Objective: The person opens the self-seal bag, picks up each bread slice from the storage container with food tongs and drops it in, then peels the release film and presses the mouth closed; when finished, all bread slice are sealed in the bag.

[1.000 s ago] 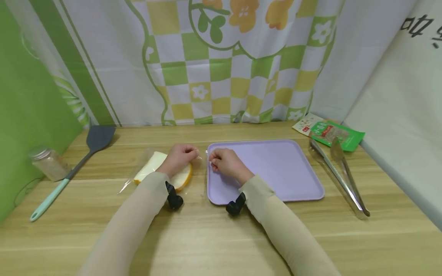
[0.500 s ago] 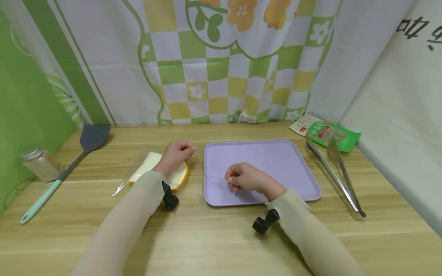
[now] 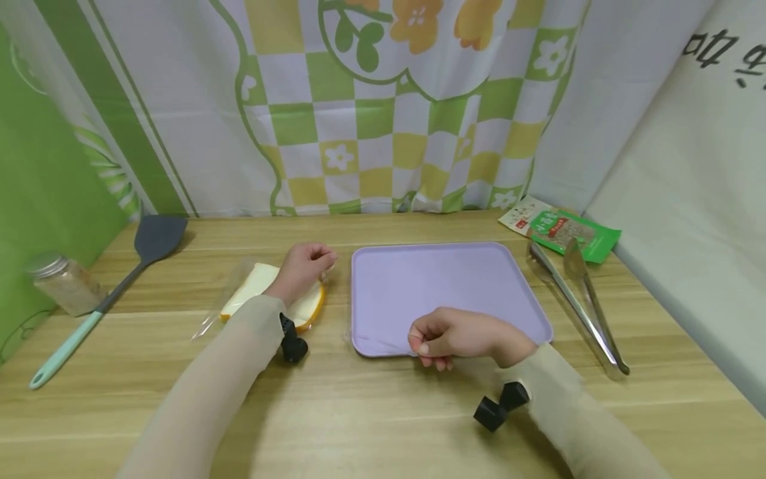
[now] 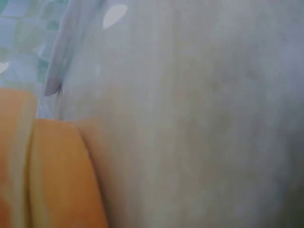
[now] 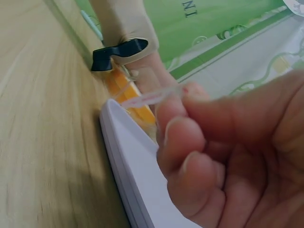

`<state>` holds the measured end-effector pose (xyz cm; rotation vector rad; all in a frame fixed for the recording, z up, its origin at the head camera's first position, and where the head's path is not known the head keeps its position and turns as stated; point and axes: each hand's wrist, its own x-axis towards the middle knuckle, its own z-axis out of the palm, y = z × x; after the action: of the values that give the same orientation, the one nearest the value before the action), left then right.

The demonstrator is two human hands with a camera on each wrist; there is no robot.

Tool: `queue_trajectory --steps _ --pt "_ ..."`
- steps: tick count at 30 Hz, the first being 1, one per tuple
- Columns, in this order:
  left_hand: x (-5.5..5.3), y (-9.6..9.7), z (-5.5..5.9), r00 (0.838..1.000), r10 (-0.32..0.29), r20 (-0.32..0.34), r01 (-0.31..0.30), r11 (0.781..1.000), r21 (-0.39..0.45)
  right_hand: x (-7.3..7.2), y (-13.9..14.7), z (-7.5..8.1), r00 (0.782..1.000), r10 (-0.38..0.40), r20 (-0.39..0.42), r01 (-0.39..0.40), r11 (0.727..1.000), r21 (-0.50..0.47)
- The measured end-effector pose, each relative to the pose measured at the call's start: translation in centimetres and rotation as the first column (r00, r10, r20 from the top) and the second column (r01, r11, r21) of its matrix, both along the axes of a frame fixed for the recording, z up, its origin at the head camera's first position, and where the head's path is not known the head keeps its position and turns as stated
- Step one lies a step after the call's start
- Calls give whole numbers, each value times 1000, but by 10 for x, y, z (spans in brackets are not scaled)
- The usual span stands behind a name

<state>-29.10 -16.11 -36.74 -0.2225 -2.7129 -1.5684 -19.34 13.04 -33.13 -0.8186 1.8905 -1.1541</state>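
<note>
Sliced bread (image 3: 253, 287) with an orange crust lies in a clear plastic bag (image 3: 206, 324) on the left half of the table. My left hand (image 3: 299, 271) reaches over the bread, thumb and fingers pinching the bag's right end. In the left wrist view the bread's crust (image 4: 66, 175) fills the lower left corner, and the view is blurred. Over the front edge of the purple tray (image 3: 431, 266), my right hand (image 3: 463, 338) pinches a thin clear plastic strip (image 5: 147, 99), which stretches leftward across the tray's near corner.
A spatula (image 3: 120, 289) with a mint handle and a lidded glass jar (image 3: 66, 286) are at the far left. Metal tongs (image 3: 577, 303) lie right of the tray, below a green food packet (image 3: 574, 233). A patterned curtain (image 3: 371, 133) closes off the back.
My right hand has moved right and toward me, from the tray's left edge to its front edge, drawing the plastic strip along. The left hand has stayed over the bread, nearly still.
</note>
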Motion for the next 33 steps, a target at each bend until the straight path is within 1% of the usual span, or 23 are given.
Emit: queue_trajectory --steps 5,9,11,15,18,26,28,30,31,33 --pt "-3 0 -3 1000 2 -17 -3 1000 -12 2 10 1 992 120 28 -118 991 -68" --pt "-3 -1 -3 1000 11 -7 -11 1000 -4 5 14 3 982 179 55 -172 978 -117" --pt "-3 -1 -3 1000 14 -7 -14 1000 2 6 15 4 976 203 82 -191 972 -135" --pt "-3 0 -1 1000 15 -14 -14 1000 16 9 17 4 956 268 123 -247 955 -161" --pt "-3 1 -1 1000 17 -16 -16 1000 26 11 20 2 943 309 123 -287 944 -164" --pt "-5 0 -3 999 30 -40 -30 999 17 13 32 -1 919 364 150 -350 930 -113" --pt "-4 0 -3 999 31 -39 -30 999 14 14 36 -2 914 376 155 -362 925 -114" --pt "-4 0 -3 999 34 -35 -34 999 19 15 41 -5 917 371 148 -356 927 -121" --pt "-4 1 -3 999 35 -34 -35 999 19 15 44 -6 926 349 142 -335 935 -114" --pt "-3 1 -3 999 38 -34 -37 999 23 15 50 -10 958 269 102 -258 960 -106"
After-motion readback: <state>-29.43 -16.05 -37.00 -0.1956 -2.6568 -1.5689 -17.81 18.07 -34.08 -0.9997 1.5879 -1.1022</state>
